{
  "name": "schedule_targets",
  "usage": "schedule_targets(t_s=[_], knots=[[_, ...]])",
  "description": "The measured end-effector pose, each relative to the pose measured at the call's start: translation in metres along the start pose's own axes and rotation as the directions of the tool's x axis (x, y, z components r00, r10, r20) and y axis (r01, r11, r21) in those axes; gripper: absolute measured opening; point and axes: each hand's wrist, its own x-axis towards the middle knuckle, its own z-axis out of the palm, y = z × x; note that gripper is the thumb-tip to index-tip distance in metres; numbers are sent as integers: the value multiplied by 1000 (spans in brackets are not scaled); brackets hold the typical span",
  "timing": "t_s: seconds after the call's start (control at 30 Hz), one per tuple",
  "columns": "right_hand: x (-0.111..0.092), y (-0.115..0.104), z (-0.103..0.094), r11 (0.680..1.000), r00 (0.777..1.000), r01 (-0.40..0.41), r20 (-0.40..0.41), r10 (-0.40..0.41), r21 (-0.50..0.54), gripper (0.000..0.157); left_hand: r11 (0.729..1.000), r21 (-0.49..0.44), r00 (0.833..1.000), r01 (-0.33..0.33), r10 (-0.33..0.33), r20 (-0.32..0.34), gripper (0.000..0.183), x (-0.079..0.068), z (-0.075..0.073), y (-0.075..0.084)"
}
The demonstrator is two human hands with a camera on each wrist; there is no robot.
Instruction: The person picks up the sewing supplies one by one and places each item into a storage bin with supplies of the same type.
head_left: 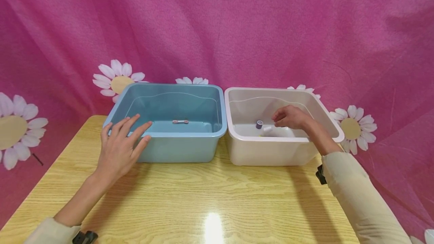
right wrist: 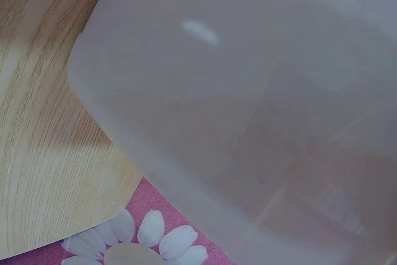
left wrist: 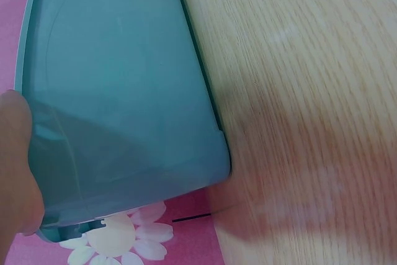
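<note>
My left hand (head_left: 118, 148), its fingers spread, is at the front left rim of the blue bin (head_left: 181, 135). Inside that bin lies a small pinkish-white looped strip (head_left: 180, 122) with dark ends. My right hand (head_left: 291, 118) reaches over the front rim of the pale beige bin (head_left: 271, 138), its fingers loosely bent, with nothing visible in them. Left of those fingers, on the bin floor, are a small dark purple cylinder with a white end (head_left: 259, 124) and a translucent whitish piece (head_left: 268, 130). A bit of yellow peeks out above the front rim. Neither wrist view shows the bins' contents.
The two bins stand side by side on a wood-grain table (head_left: 190, 199). Behind them hangs a pink cloth (head_left: 217, 29) printed with white daisies. Dark straps sit at both wrists, below beige sleeves (head_left: 359, 195).
</note>
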Motion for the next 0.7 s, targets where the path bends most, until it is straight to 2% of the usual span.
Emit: schedule_targets(t_s=[0.33, 0.57, 0.7], knots=[[-1, -4, 1, 996, 997, -79, -19, 78, -39, 19, 1000, 4, 1000, -5, 5, -3, 44, 0, 0, 0], [-2, -7, -2, 994, 997, -59, -61, 53, -93, 25, 1000, 4, 1000, 0, 0, 9, 42, 0, 0, -1], [-3, -7, -3, 984, 995, -21, -103, 2, -180, 25, 1000, 5, 1000, 5, -5, 16, 42, 1, 1, -1]])
